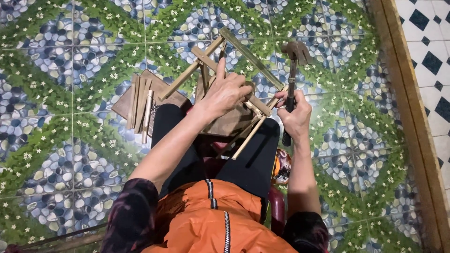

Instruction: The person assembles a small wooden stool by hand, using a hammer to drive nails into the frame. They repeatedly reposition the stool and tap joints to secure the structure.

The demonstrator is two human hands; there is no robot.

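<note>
A frame of thin bamboo or wood strips (243,56) rests across a brown wooden board (232,122) on my lap. My left hand (224,93) presses down on the frame's middle, index finger stretched forward along a strip. My right hand (295,115) grips the dark handle of a hammer (294,61), whose rusty head points away from me, just right of the frame. The right thumb also touches a strip end at the frame's corner.
A bundle of loose wooden strips (140,107) lies on a brown board (123,107) on the tiled floor to my left. The floor carries a pebble-and-leaf pattern. A wooden border (403,93) and black-and-white tiles run along the right. I sit on a red stool (277,206).
</note>
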